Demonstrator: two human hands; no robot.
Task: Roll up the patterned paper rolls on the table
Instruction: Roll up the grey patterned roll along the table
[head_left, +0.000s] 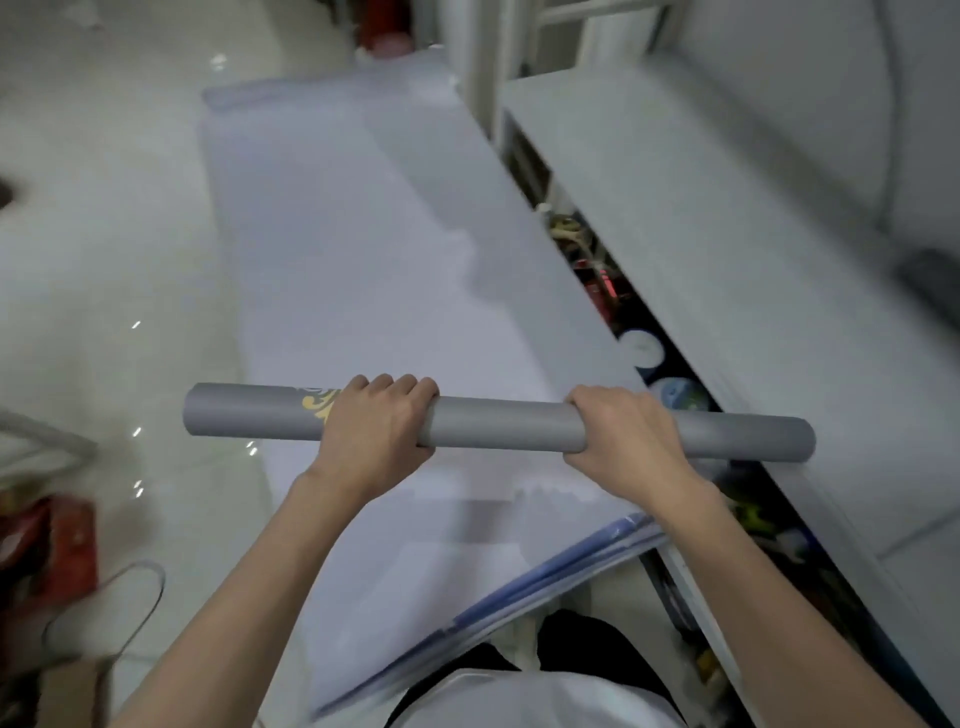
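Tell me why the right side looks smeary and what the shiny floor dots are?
In the head view, the white shelf looks smeared, likely motion blur; the dots are light glare on the glossy floor; the grey roll, left hand and right hand look sharp.

Glossy floor (104, 249), red box (65, 540) left, white bench (727, 249) right.

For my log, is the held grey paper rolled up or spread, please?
Rolled up: a tight grey tube gripped by left hand and right hand.

The grey paper roll (498, 427) (yellow motif near one end) is wound tight, level over a white sheet (337, 270).
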